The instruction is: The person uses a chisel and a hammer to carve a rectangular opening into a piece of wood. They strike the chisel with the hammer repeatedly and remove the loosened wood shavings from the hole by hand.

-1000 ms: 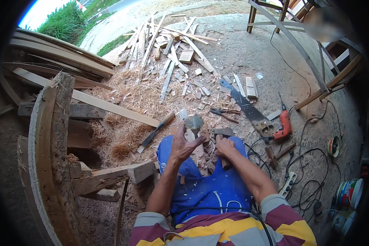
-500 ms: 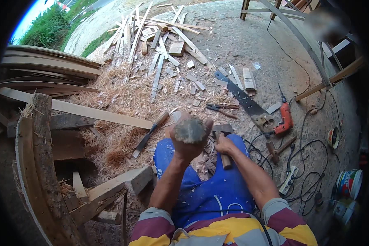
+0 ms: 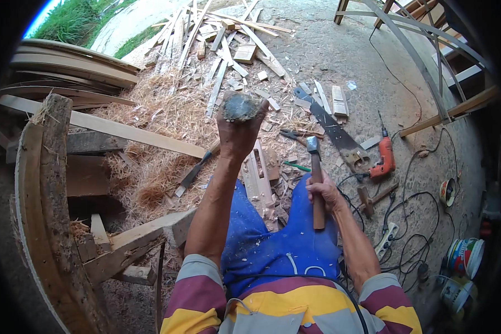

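My left hand (image 3: 238,139) is raised in front of me, wrapped round a thick piece with a rough, grey, rounded end (image 3: 240,107). That piece is seen end-on, so its lower part is hidden. In my right hand (image 3: 325,193), a hammer (image 3: 316,172) with a wooden handle and metal head is held above my right thigh, head pointing away from me. Between my knees stands a pale wooden workpiece (image 3: 255,177) with long slots cut in it. Beside it lies a thin green stick-like thing (image 3: 298,166).
A chisel (image 3: 196,171) lies left on wood shavings (image 3: 156,145). To the right are pincers (image 3: 298,135), a handsaw (image 3: 337,131), an orange drill (image 3: 384,156), a wooden tool (image 3: 373,200), a power strip (image 3: 387,239) and cables. Timber (image 3: 55,189) stands close on my left.
My left hand has moved forward and slightly left with the grey-ended piece, uncovering the slotted workpiece. My right hand has shifted right, turning the hammer so its head points forward.
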`<state>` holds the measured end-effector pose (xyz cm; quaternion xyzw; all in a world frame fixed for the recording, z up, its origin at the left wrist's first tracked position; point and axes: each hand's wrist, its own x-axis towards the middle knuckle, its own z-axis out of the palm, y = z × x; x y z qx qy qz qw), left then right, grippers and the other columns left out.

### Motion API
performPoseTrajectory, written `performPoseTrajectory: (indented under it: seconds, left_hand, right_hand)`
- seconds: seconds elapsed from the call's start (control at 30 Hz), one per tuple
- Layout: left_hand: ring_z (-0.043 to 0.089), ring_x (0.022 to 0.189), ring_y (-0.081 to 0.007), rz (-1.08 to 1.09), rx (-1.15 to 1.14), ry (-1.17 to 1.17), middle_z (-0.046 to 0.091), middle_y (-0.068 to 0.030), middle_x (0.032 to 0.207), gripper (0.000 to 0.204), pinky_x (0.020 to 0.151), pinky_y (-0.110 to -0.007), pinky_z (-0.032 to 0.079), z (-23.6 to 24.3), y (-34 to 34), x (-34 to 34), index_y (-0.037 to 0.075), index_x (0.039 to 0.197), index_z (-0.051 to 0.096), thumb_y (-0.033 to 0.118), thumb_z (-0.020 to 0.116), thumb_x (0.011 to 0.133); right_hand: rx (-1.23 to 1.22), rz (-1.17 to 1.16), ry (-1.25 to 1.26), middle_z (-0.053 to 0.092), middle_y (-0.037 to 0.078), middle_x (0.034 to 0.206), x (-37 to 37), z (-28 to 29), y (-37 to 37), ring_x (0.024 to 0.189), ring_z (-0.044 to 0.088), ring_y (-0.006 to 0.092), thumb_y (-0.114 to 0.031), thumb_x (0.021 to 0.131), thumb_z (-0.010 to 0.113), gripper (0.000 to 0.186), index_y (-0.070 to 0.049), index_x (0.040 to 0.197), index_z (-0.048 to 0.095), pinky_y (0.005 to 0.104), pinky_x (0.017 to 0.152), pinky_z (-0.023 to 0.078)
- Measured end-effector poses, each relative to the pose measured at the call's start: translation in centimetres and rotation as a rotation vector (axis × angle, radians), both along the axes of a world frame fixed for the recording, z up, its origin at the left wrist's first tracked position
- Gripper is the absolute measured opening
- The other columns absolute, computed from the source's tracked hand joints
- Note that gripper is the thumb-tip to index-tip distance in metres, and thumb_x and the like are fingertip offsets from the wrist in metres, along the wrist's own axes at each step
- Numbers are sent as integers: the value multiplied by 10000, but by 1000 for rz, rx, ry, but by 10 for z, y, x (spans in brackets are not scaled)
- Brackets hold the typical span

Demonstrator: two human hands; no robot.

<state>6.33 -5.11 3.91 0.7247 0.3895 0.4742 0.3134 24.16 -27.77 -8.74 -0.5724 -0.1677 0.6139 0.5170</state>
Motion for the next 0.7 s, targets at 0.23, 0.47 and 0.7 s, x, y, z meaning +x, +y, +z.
performPoseTrajectory:
  seconds: [0.23, 0.47, 0.7]
  left_hand:
    - [493, 513, -108, -101, -269, -240, 573, 1, 580, 352, 492, -321, 408, -33, 12, 11, 30, 683, 607, 253, 809, 867]
    - [533, 533, -77, -52, -355, -178, 605, 9, 614, 299, 501, -269, 421, -33, 11, 9, 37, 696, 629, 205, 805, 870]
    - [575, 523, -75, -29, -380, -460, 624, -6, 695, 227, 476, -220, 476, -50, 19, 0, 44, 890, 625, 164, 815, 858]
  right_hand:
    - [-122, -5, 153, 501, 3, 689, -8, -20, -9, 449, 498, 90, -217, 873, 755, 377, -98, 1102, 480, 260, 382, 445]
    - [-121, -56, 217, 501, 7, 673, -9, -26, -12, 439, 510, 101, -193, 879, 744, 353, -113, 1108, 487, 266, 379, 460]
    - [-64, -91, 222, 503, 16, 689, -8, -13, -14, 437, 513, 104, -183, 878, 734, 362, -109, 1125, 480, 271, 387, 466]
